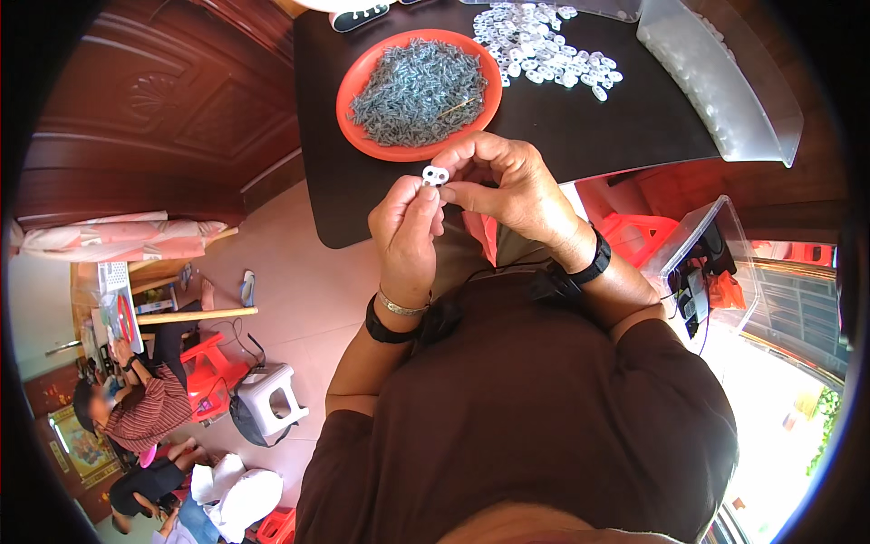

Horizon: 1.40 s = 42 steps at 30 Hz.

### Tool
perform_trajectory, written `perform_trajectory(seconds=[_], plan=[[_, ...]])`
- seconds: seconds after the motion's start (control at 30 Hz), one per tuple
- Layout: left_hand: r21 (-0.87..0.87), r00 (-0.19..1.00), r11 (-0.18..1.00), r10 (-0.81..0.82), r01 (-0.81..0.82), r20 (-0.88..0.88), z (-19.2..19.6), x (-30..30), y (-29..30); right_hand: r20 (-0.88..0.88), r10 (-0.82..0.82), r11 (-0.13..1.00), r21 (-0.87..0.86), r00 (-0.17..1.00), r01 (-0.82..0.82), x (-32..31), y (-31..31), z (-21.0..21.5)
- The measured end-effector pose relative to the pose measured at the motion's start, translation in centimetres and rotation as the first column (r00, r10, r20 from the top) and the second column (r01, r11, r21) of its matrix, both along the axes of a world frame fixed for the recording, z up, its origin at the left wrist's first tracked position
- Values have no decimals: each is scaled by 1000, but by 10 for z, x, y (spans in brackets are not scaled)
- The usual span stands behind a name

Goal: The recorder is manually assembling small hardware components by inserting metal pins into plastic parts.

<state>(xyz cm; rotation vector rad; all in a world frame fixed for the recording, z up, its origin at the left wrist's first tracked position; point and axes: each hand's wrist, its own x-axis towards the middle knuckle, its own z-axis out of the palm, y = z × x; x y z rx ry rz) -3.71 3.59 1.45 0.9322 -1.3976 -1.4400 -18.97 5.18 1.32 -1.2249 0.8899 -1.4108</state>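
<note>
Seen from above, the wearer's brown shirt (535,408) fills the space at 6 o'clock, with both bare hands meeting just beyond the chest. The left hand (405,213) pinches a small white oval piece (435,175) between thumb and fingertips; the piece, with two dark holes facing up, sits at the tip of that thumb, at its 12 o'clock. The right hand (507,186) comes in from 3 o'clock, its thumb and forefinger curled toward the piece's right side; whether those fingertips grip anything, I cannot tell.

Directions from here are counted from the white piece. Under and beyond the hands is a dark table (616,127). At 12 o'clock, just past the fingers, an orange-red plate (492,82) is heaped with grey screws (417,86). Toward 1 o'clock, loose white pieces (539,54) are spread, similar to the one held. Between 2 and 3 o'clock, a translucent bin (689,82) contains more of them.

Farther off, a white stool (272,399) stands on the floor at 7 o'clock, and beyond it, near 8, sits a person in a striped top (154,412).
</note>
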Motion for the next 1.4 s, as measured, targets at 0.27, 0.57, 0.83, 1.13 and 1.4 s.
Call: perform_trajectory(seconds=[0.27,0.57,0.83,1.13,1.4], plan=[[58,1000,998,-2,2,-8,-3,0,0,-92,2,998,-62,996,-8,-2,0,0],[24,1000,1000,-1,0,8,-4,0,1,-295,-89,987,-156,951,44,-2,2,1],[75,994,997,20,-12,-109,-7,-2,-1,-352,-80,984,-176,933,18,-2,3,4],[15,998,1000,7,-6,-55,-9,1,0,-513,-358,882,-461,780,101,9,3,2],[40,994,999,35,-31,-99,-10,6,2,-475,-387,847,-522,790,101,12,6,3]])
